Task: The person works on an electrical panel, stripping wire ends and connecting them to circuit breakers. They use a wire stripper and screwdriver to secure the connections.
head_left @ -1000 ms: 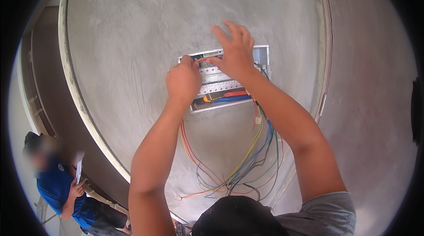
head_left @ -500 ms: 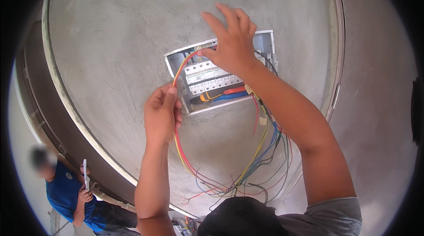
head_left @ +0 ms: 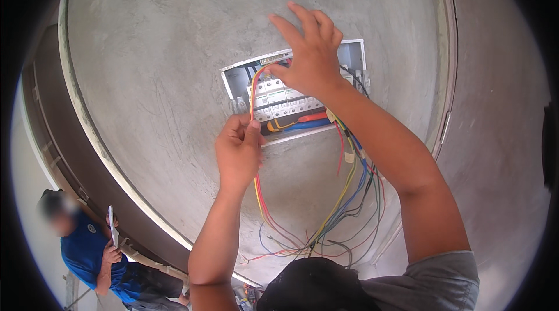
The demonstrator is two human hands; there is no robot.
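Observation:
A white metal electrical box point(head_left: 234, 84) is set into the grey wall, with a row of white circuit breakers point(head_left: 278, 94) inside. My left hand point(head_left: 240, 154) pinches red and yellow wires point(head_left: 252, 97) just below the box's lower left corner. From there they rise and bend right along the top of the breakers. At that bend the thumb of my right hand point(head_left: 314, 61) touches the wires, its other fingers spread over the box's upper edge. The palm hides part of the breakers. Red and blue tool handles point(head_left: 311, 123) lie along the box's bottom.
A bundle of coloured wires point(head_left: 345, 192) hangs from the box and loops below it. At the lower left a person in a blue shirt point(head_left: 87, 247) holds a white flat object point(head_left: 112, 226). A dark cap point(head_left: 311, 288) shows at the bottom edge.
My left hand has moved right, drawing the red and yellow wires into a tighter bend beside the breakers. The right hand stays nearly in place, its thumb at the wires.

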